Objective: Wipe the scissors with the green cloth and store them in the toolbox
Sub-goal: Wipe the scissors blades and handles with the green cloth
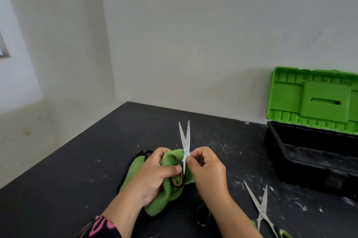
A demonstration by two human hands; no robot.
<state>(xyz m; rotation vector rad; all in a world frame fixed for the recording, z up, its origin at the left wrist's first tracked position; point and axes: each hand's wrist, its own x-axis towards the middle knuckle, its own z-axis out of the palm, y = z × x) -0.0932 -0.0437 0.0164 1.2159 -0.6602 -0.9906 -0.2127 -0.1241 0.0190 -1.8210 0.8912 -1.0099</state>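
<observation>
The scissors (185,139) stand blades-up and slightly parted over the near tabletop (77,189). The left grip (155,172) curls round the green cloth (170,160) at the handles, and the right grip (208,172) pinches the pivot. Best to wipe from pivot to tips, keeping fingers behind the edges.

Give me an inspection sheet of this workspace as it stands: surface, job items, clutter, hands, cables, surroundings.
Surface: black table, flecked with white specks.
Job's things: scissors held upright, blades slightly apart, handle wrapped in green cloth; toolbox at right, green lid open.
Clutter: second scissors, green-handled, lying open on the table; dark object half hidden under the right forearm.
Grippers: left hand grips the cloth; right hand pinches the scissors near the pivot.
Cables: nothing seen.
Surroundings: bare pale walls.
</observation>
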